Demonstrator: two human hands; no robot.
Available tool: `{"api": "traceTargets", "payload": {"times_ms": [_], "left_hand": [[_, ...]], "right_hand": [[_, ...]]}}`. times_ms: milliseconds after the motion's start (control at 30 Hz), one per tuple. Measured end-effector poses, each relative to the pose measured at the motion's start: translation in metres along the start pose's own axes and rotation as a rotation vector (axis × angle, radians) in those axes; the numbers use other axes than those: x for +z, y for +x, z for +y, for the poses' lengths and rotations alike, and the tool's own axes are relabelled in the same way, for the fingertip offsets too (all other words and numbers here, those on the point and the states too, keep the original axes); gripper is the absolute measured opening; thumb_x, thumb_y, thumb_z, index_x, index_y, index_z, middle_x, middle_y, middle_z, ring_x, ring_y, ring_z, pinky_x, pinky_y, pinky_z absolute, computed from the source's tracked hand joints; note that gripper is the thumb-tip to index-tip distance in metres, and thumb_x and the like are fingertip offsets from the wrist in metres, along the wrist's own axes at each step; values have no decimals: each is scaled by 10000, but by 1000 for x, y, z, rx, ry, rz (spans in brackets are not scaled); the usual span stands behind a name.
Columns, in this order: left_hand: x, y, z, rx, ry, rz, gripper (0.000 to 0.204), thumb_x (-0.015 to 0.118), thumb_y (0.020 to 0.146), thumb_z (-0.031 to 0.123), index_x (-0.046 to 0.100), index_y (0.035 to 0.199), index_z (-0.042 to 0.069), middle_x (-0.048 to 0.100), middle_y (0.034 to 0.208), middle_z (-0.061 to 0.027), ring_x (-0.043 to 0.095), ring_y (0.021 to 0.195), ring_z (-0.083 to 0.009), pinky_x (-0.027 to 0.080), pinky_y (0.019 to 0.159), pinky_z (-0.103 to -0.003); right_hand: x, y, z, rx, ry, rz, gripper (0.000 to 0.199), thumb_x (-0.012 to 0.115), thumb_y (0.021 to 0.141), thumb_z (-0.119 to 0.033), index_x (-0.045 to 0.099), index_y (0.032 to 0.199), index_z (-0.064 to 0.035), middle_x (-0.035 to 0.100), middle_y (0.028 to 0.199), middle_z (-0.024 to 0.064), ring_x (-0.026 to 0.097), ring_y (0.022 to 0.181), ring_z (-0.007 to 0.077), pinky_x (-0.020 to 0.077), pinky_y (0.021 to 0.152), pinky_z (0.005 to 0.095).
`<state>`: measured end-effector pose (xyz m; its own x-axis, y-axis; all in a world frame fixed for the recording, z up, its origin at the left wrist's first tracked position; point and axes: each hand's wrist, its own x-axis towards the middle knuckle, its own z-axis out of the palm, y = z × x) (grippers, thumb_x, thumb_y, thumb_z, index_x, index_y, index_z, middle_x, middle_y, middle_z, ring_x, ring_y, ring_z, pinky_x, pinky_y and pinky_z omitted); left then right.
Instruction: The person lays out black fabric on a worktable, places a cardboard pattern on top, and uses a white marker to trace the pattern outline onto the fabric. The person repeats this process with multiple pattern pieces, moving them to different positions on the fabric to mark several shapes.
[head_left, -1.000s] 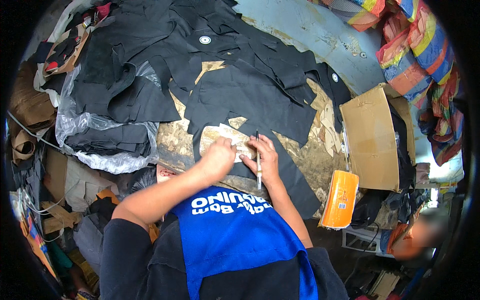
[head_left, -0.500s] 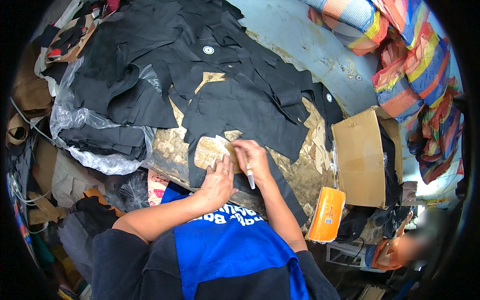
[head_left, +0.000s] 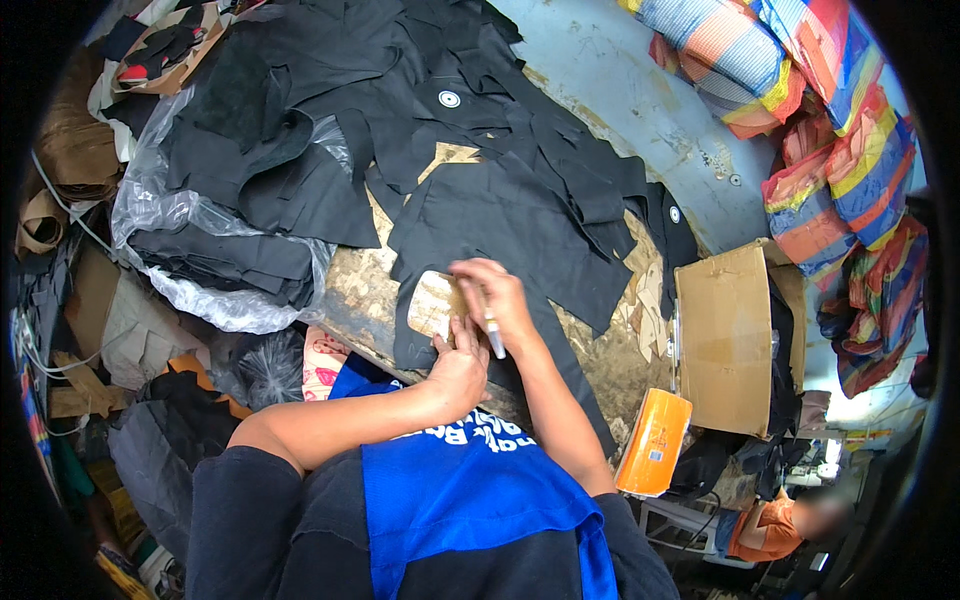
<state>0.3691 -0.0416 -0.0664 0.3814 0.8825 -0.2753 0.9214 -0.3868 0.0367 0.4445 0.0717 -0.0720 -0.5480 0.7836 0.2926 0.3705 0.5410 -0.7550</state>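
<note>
Brown and worn, the wide table (head_left: 358,290) in front of you is mostly covered by a messy pile of soft, flat black sheets (head_left: 470,215). On your right stands a brown cardboard box (head_left: 722,335), and near it, closer to you, is a thick orange block (head_left: 655,440). Your left hand (head_left: 460,372) is loose and nearly flat, gripping nothing, its fingertips touching a flat, pale tan piece with round corners (head_left: 428,300). That piece lies on the black sheets. Your right hand (head_left: 500,300) curls around a thin whitish pen (head_left: 495,340), hiding part of it.
</note>
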Motion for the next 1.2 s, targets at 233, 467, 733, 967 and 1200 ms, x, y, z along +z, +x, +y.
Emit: {"api": "traceTargets", "payload": {"times_ms": [233, 467, 733, 967, 1200], "left_hand": [[-1, -2, 0, -18, -93, -2, 912, 620, 775, 553, 338, 1364, -83, 248, 1397, -377, 315, 1263, -498, 431, 920, -568], [-3, -4, 0, -32, -120, 9, 909, 654, 756, 527, 339, 1373, -61, 258, 1452, -259, 302, 1283, -470, 417, 940, -560], [-1, -4, -2, -41, -189, -7, 922, 667, 754, 503, 303, 1397, -49, 212, 1482, -234, 275, 1311, -440, 378, 973, -573], [-1, -4, -3, -19, -177, 47, 917, 679, 741, 510, 346, 1357, -82, 268, 1440, -281, 292, 1288, -481, 410, 948, -562], [-2, -2, -4, 5, -132, 0, 959, 668, 741, 523, 306, 1368, -107, 256, 1441, -298, 307, 1274, -493, 442, 911, -567]], "right_hand": [[-29, -74, 21, 137, -115, 279, 257, 734, 687, -34, 671, 936, -25, 685, 945, 119, 623, 990, 279, 489, 864, 345], [-29, -83, 30, 84, -144, 253, 297, 765, 649, -38, 674, 932, -43, 693, 949, 92, 590, 1031, 302, 474, 896, 368], [-29, -82, 26, 89, -142, 250, 270, 768, 680, -63, 671, 931, -47, 692, 948, 90, 589, 1036, 298, 456, 921, 371], [-29, -80, 25, 72, -146, 251, 267, 759, 661, -52, 679, 915, -62, 692, 941, 87, 583, 1028, 305, 453, 923, 378], [-30, -81, 26, 68, -152, 231, 280, 749, 688, -49, 662, 954, -46, 687, 949, 92, 582, 1034, 301, 441, 938, 374]]}}
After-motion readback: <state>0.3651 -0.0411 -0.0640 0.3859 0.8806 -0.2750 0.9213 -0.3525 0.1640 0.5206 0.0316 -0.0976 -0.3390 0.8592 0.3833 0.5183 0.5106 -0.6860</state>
